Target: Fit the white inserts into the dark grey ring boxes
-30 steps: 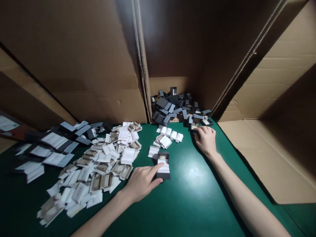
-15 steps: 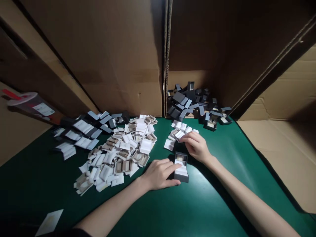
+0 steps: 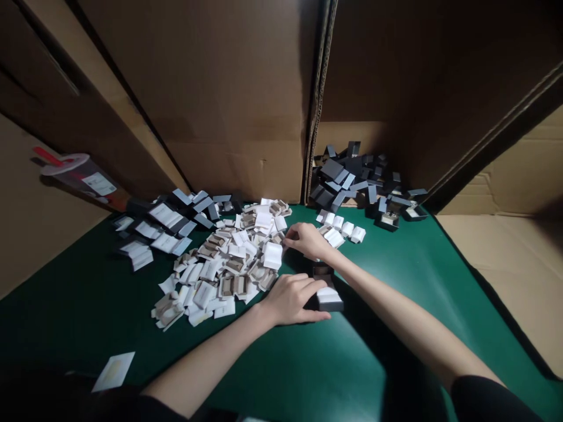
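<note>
A small black box (image 3: 331,305) with a white insert stands on the green table, its lid tipped back. My left hand (image 3: 292,299) holds it from the left, index finger over the insert and thumb along the near side. My right hand (image 3: 308,241) is beyond the box, at the right edge of a heap of white folded card inserts (image 3: 204,293). Its thumb and fingers are pinched together; whatever lies between them is too small to make out. Behind that hand lies a small group of white inserts (image 3: 334,237), partly hidden by it.
Black boxes with open lids are heaped at back right (image 3: 334,170), against cardboard. More dark boxes with white linings (image 3: 165,217) lie at the left. A clear plastic tub (image 3: 83,176) is fixed to the left cardboard wall. A loose white card (image 3: 113,371) lies near left.
My right hand has moved left from the small group of inserts to the edge of the big heap. My left hand stays on the black box. The whole view has shifted slightly.
</note>
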`<move>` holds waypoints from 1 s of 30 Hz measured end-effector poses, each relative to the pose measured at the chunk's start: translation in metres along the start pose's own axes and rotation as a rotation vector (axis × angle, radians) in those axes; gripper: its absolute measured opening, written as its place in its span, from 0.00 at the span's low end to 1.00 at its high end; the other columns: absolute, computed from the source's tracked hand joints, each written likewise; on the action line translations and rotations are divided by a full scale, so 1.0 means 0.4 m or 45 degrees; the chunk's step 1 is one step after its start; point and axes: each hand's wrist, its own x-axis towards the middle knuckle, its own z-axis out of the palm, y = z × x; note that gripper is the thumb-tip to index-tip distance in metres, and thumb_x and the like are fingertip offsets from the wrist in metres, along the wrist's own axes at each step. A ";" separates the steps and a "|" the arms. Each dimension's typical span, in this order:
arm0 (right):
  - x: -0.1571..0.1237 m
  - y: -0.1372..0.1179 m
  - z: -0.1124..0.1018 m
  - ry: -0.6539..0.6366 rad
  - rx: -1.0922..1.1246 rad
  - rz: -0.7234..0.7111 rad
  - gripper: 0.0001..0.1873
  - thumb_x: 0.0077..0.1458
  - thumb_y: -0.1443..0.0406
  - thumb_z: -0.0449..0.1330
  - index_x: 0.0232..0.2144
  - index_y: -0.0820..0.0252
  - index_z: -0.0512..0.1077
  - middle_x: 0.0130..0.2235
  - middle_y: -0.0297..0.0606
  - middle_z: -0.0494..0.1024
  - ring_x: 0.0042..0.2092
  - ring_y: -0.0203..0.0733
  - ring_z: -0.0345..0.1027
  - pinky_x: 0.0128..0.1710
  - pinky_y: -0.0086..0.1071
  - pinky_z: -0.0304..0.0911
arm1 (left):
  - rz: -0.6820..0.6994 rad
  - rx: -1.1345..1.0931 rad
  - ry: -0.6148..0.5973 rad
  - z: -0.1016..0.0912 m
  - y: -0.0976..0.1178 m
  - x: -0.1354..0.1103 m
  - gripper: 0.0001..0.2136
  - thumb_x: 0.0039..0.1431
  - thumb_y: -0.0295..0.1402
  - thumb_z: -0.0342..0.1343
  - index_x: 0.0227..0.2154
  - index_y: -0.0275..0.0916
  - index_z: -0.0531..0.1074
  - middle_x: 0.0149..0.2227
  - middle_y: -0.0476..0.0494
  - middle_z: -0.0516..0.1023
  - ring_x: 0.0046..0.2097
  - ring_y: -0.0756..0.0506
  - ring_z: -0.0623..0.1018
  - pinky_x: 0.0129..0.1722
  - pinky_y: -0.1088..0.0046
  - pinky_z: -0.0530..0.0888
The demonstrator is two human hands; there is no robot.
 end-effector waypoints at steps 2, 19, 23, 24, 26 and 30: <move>-0.009 0.017 -0.016 0.041 0.069 0.050 0.04 0.50 0.66 0.60 0.26 0.60 0.73 0.28 0.35 0.78 0.30 0.37 0.70 0.28 0.27 0.60 | -0.007 -0.013 0.027 -0.001 -0.001 0.000 0.24 0.61 0.51 0.47 0.47 0.35 0.68 0.36 0.41 0.77 0.37 0.44 0.77 0.33 0.72 0.71; -0.106 0.074 -0.158 -0.045 -0.189 -0.108 0.08 0.51 0.70 0.58 0.33 0.59 0.75 0.34 0.37 0.79 0.35 0.38 0.70 0.34 0.29 0.62 | 0.131 -0.007 0.106 0.007 -0.008 0.004 0.25 0.62 0.50 0.45 0.48 0.32 0.68 0.33 0.42 0.78 0.35 0.45 0.76 0.29 0.72 0.71; -0.110 0.099 -0.194 0.027 -0.419 -0.013 0.09 0.52 0.69 0.57 0.36 0.61 0.75 0.37 0.42 0.77 0.37 0.42 0.69 0.34 0.31 0.60 | 0.125 -0.015 0.086 0.009 -0.011 0.004 0.24 0.63 0.50 0.45 0.48 0.33 0.69 0.32 0.42 0.77 0.34 0.45 0.77 0.29 0.73 0.71; -0.113 0.108 -0.202 0.030 -0.467 0.014 0.09 0.52 0.69 0.57 0.36 0.61 0.75 0.36 0.42 0.76 0.36 0.42 0.68 0.33 0.31 0.60 | 0.125 -0.018 0.088 0.009 -0.012 0.004 0.24 0.62 0.50 0.46 0.48 0.33 0.69 0.32 0.42 0.77 0.34 0.45 0.77 0.29 0.73 0.70; -0.121 0.127 -0.210 0.018 -0.547 0.049 0.10 0.51 0.68 0.58 0.37 0.62 0.75 0.37 0.43 0.75 0.37 0.44 0.68 0.33 0.31 0.59 | 0.133 -0.024 0.097 0.009 -0.013 0.004 0.24 0.62 0.49 0.47 0.48 0.32 0.68 0.32 0.42 0.77 0.34 0.45 0.77 0.29 0.73 0.70; -0.136 0.156 -0.208 0.021 -0.648 0.090 0.13 0.53 0.66 0.57 0.41 0.61 0.75 0.41 0.45 0.74 0.40 0.45 0.68 0.34 0.31 0.59 | 0.131 -0.037 0.088 0.005 -0.012 0.006 0.23 0.62 0.49 0.47 0.48 0.33 0.68 0.32 0.42 0.77 0.34 0.45 0.76 0.29 0.73 0.70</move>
